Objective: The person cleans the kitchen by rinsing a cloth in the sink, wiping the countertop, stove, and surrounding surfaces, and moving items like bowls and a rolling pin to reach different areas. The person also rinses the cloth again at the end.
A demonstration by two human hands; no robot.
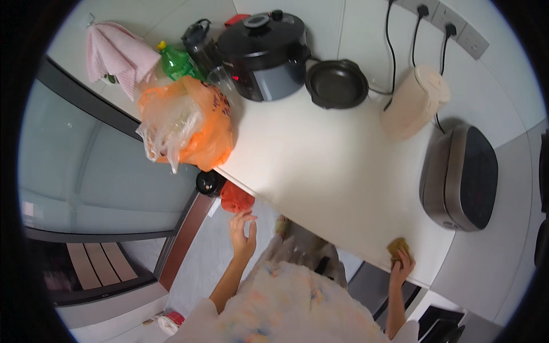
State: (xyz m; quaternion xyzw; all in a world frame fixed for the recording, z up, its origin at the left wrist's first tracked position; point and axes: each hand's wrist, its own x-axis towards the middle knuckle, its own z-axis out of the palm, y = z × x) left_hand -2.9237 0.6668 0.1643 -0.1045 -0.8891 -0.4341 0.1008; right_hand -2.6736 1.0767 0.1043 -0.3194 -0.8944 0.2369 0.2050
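Note:
My right hand presses a yellowish-brown cleaning cloth on the white countertop, close to its front edge at the right. Part of the cloth is hidden under my fingers. My left hand hangs in the air beyond the counter's front edge, over the floor. Its fingers are loosely curled and apart, with nothing in them. Below and beyond it, a red plastic bag sits on the floor beside a black round object.
Along the wall stand an electric pressure cooker, a black shallow pan, a beige pitcher and a rice cooker. An orange plastic bag overhangs the left edge, near a green bottle. Black cords run to wall sockets.

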